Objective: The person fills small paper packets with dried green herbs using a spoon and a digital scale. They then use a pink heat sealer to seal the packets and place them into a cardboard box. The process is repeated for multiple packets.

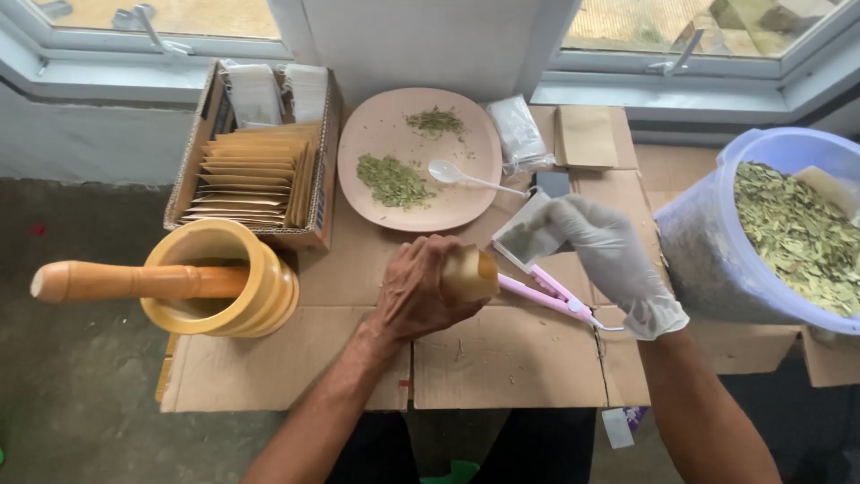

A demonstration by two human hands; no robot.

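Left hand [417, 291]: bare, fingers wrapped around tan roll [470, 273] above cardboard sheet [502, 358]. Right hand [609, 255]: gloved, fingers pinching small sachet [524, 235] over pink sealer [546, 291]; leaf bucket [717, 260] alongside.

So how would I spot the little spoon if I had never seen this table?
Start at the round pink plate in the middle of the cardboard-covered table, just below the window. The spoon lies on the plate's right side, its bowl on the plate and its thin handle running out over the right rim. It is the only white thing on the plate; everything else there is crushed green leaf.
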